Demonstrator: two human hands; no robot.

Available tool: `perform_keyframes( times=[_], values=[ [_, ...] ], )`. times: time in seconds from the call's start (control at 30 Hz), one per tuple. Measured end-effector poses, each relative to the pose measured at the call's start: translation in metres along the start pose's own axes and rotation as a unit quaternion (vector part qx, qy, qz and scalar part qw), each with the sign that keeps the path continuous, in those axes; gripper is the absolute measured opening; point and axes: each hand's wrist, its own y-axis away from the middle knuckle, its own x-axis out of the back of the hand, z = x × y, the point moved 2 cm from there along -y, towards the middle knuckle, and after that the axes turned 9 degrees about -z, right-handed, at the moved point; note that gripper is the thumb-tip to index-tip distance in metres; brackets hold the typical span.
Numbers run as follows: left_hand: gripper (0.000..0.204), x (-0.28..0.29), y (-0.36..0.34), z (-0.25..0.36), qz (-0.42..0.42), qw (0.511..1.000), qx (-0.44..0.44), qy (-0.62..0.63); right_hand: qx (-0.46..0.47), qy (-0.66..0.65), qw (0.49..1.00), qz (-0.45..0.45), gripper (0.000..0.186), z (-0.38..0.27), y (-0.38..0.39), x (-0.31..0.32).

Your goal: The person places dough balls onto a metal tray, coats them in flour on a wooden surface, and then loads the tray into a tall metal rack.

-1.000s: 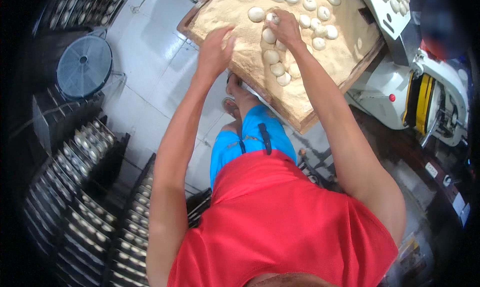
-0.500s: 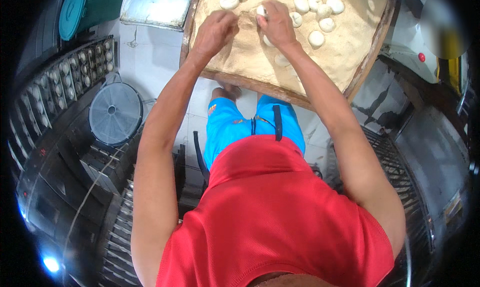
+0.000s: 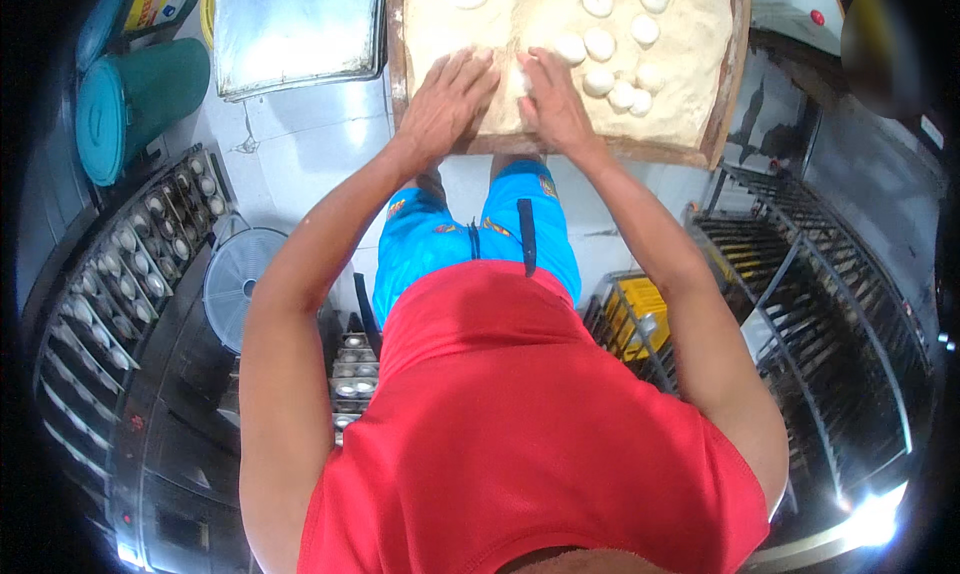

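Note:
A wooden-framed tray [image 3: 690,150] holds a layer of pale tan crumbs or flour with several round white dough balls [image 3: 600,44] on it. My left hand [image 3: 450,99] lies palm down near the tray's front edge, its fingers stretched out over the crumbs. Close by on the right, my right hand [image 3: 553,104] has a white dough piece [image 3: 521,79] between its thumb and fingers, mostly covered by them. Another dough ball [image 3: 570,48] sits just beyond the right fingertips. Whatever lies under the left palm is hidden.
Stacked metal sheet pans [image 3: 300,34] stand left of the tray, with a green bin [image 3: 150,99] farther left. A round fan [image 3: 245,284] and racks of round-cupped trays [image 3: 130,274] are on the left. At right are a dark metal rack [image 3: 800,304] and a yellow crate [image 3: 638,319].
The view has shifted, bringing the tray higher in the picture. My left fingers, curled before, are now stretched flat. My right hand has gone from a raised pinch to lower, longer-reaching fingers.

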Motion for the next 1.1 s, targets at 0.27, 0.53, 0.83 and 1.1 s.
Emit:
perform_keyframes(
  times=[0.27,0.53,0.83,1.1],
  values=[
    [0.048,0.018,-0.019,-0.027,-0.027,0.994,0.011,0.102,-0.077,-0.057,0.995,-0.037,0.042,0.004,-0.004,-0.005],
    [0.049,0.035,-0.031,-0.047,-0.032,0.985,0.123,0.118,-0.104,-0.006,0.994,-0.018,0.034,-0.002,-0.023,-0.004],
    [0.043,0.044,-0.018,-0.049,0.023,0.972,0.092,0.213,-0.299,-0.103,0.947,0.050,0.039,-0.004,-0.017,-0.004],
    [0.038,0.106,0.119,-0.238,0.076,0.879,0.304,0.360,-0.246,-0.285,0.926,-0.009,0.040,-0.161,-0.153,-0.063]
  ],
)
